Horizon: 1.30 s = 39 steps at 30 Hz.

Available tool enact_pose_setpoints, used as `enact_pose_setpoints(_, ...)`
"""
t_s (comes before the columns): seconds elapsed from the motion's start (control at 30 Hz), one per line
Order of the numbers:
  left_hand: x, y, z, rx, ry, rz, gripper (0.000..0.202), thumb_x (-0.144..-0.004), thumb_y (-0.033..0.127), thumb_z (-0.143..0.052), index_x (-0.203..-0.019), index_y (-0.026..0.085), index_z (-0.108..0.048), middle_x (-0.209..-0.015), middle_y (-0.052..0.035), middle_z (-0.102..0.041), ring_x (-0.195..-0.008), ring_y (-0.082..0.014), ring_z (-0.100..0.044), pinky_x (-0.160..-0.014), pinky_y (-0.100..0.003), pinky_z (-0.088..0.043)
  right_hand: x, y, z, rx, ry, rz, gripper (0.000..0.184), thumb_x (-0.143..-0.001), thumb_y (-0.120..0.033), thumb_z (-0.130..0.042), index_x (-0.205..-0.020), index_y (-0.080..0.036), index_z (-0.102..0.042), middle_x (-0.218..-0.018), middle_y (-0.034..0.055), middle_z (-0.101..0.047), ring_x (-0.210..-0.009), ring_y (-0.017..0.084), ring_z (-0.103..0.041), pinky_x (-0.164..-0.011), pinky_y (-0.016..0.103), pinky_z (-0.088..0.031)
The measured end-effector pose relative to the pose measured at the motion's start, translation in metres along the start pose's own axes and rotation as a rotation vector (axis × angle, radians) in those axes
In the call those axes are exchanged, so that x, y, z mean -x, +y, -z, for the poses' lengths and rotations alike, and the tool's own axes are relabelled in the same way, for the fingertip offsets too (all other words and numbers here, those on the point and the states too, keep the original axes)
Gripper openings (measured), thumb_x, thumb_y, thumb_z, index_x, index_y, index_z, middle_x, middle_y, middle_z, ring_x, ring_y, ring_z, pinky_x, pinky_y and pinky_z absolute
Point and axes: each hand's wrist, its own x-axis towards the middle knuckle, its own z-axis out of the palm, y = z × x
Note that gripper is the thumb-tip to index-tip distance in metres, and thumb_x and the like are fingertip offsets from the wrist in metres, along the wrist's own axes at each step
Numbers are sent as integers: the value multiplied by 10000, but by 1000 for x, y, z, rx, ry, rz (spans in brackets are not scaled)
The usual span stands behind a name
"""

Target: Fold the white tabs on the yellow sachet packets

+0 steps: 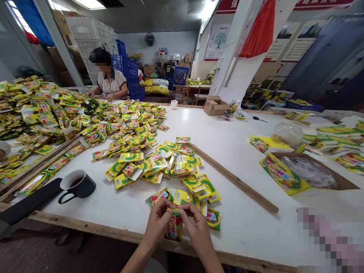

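My left hand (157, 222) and my right hand (197, 226) meet at the near edge of the white table (250, 212). Both pinch the top of one small yellow and green packet (174, 225), which hangs between them. Just beyond my fingers lies a loose spread of several more yellow packets (159, 163), some face down with barcodes showing.
A dark mug (78, 185) of brown liquid stands at the near left, beside a black flat object (31, 203). A wooden strip (236, 180) crosses the table diagonally. An open carton of clear bags (308, 172) sits right. A seated person (109, 81) works at the far side.
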Motion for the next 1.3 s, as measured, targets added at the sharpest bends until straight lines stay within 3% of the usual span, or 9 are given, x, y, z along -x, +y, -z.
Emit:
enact_pose_setpoints(0.1,2,-3,2,-40,2,-7,119,-779,296,-671,-768,181,-644,-709,-1,-639,-697,-174,-587,-754,-295,-471,-1,2,0,10,10,-5,277,-862,-447,-584,-812,-191,-677,-780,42,-694,-747,213,-632,-664,260,-495)
enact_pose_setpoints(0.37,12,-6,7,-151,-13,3,214,-831,374,-640,-928,186,-668,-937,-58,-703,-895,-224,-627,-824,-309,-478,10,7,2,2,55,58,240,-874,-413,-596,-932,-214,-716,-933,68,-718,-860,232,-666,-756,295,-528)
enact_pose_setpoints(0.5,14,-7,8,-204,-15,-16,221,-848,356,-626,-986,190,-675,-991,-71,-703,-916,-226,-631,-837,-317,-480,9,8,2,-7,48,50,230,-868,-414,-599,-920,-209,-692,-908,62,-710,-842,222,-667,-733,281,-527)
enact_pose_setpoints(0.7,15,-7,8,-252,-21,-42,231,-852,335,-622,-1023,193,-686,-1013,-86,-705,-909,-229,-638,-825,-318,-490,9,7,6,92,221,6,271,-813,-460,-636,-755,-197,-605,-730,33,-649,-683,201,-619,-659,285,-498)
enact_pose_setpoints(1.0,17,-8,9,-326,-18,-104,188,-848,322,-621,-967,196,-694,-991,-83,-702,-938,-245,-640,-821,-320,-499,2,-6,7,179,115,25,297,-826,-451,-593,-664,-202,-579,-704,38,-604,-668,203,-570,-632,290,-464)
enact_pose_setpoints(1.07,18,-11,9,-367,14,-155,185,-857,292,-609,-1006,203,-675,-1017,-88,-693,-960,-248,-636,-837,-335,-503,1,-6,7,159,79,4,310,-825,-459,-588,-654,-201,-578,-689,36,-596,-664,204,-571,-631,289,-465)
enact_pose_setpoints(1.17,21,-16,8,-499,57,-335,226,-869,216,-574,-1088,228,-633,-1131,-104,-647,-1077,-262,-598,-920,-379,-480,-1,-8,8,125,40,-27,327,-817,-476,-595,-645,-197,-585,-668,30,-593,-654,200,-574,-622,279,-463)
enact_pose_setpoints(1.3,23,-18,7,-727,-20,-470,269,-883,146,-514,-1101,246,-637,-1188,-120,-605,-1103,-268,-590,-932,-396,-483,-2,-8,12,90,28,-65,354,-792,-504,-617,-626,-192,-594,-655,27,-596,-636,192,-562,-607,271,-452)
